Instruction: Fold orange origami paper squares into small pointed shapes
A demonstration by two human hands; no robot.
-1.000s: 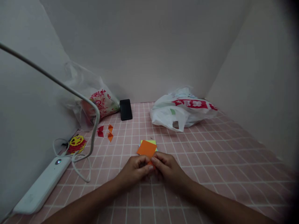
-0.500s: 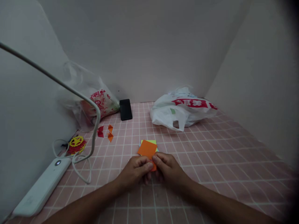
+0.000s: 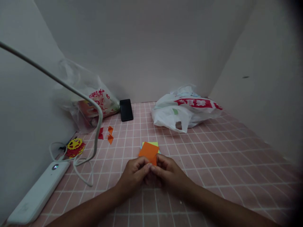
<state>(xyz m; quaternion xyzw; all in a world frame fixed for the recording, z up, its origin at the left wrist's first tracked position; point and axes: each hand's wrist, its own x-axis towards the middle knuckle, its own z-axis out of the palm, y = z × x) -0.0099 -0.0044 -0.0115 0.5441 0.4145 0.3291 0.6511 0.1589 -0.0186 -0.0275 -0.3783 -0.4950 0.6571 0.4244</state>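
A square of orange paper (image 3: 149, 149) lies on a small stack of coloured sheets, of which a yellow-green sheet (image 3: 154, 143) peeks out behind it. My left hand (image 3: 134, 171) and my right hand (image 3: 169, 171) meet at the near end of the orange paper, both with fingers closed in a pinch. Thumb tips nearly touch, with orange paper showing just above them. The fingers hide the part in their grip, so I cannot see its shape or whether it is a separate piece. Two folded orange paper pieces (image 3: 110, 138) and a red one (image 3: 101, 133) lie at the left.
A white power bank (image 3: 39, 192) with a looped cable (image 3: 96, 142) stands at the left, near yellow and red gear-shaped pieces (image 3: 75, 146). Farther back are a black phone (image 3: 126, 110), a clear plastic bag (image 3: 82, 108) and a white plastic bag (image 3: 170, 116).
My thumbs have come together, and the small orange part seen between them before is now covered. The view has shifted slightly.
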